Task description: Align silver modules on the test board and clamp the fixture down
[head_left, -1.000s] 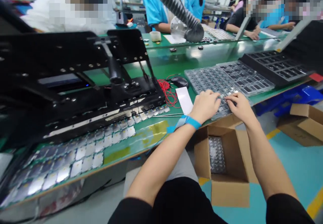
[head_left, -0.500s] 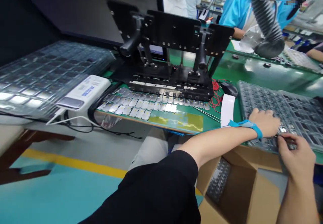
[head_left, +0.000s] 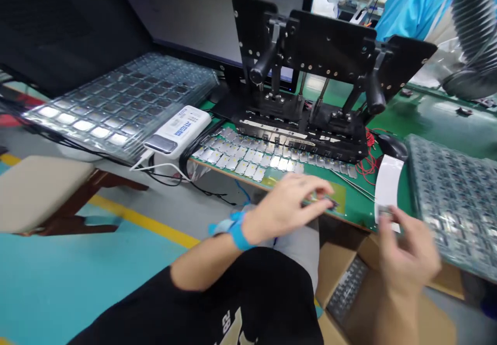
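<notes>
One beige padded stool point(head_left: 46, 192): L end, near side, well below bench level.
Left trays: stack of clear plastic trays w/ dark rectangular cells point(head_left: 128, 96), far L, by dark monitor point(head_left: 217, 21).
White pack: white rounded box w/ blue print point(head_left: 182, 127), just R of stack, white cable plugged in near end.
Plates: rows of small silver rectangular plates point(head_left: 243, 153) along near edge of green bench point(head_left: 430, 114).
Left hand: L hand point(head_left: 287, 200), blue wrist strap point(head_left: 241, 231), over near edge; thumb & fingers curled in, appear to pinch small dark part point(head_left: 331, 204). Detail too small to ID.
Fixture: black metal fixture w/ two lever handles point(head_left: 330, 47), far side of plates, upper panels tilted up.
Film: yellow-green translucent patch point(head_left: 339, 193), behind/beside L fingertips; contact can't tell.
Tweezers: thin silver tweezers point(head_left: 355, 184), lying betw. plates & white paper strip point(head_left: 389, 176).
Right hand: R hand point(head_left: 407, 246), blurred; thumb & forefinger look pressed on small greyish part point(head_left: 385, 211), above strip's near end.
Right trays: clear plastic tray w/ many small cells point(head_left: 454, 195), R of strip.
Carton: brown cardboard box point(head_left: 438, 316), below bench, tray inside.
Step (judged): small parts in fingertips, one per hand, off the trays.
Next move needs (judged): firm, light pinch both sides; hands kept clear of tweezers; parts over bench, not over carton gap.
</notes>
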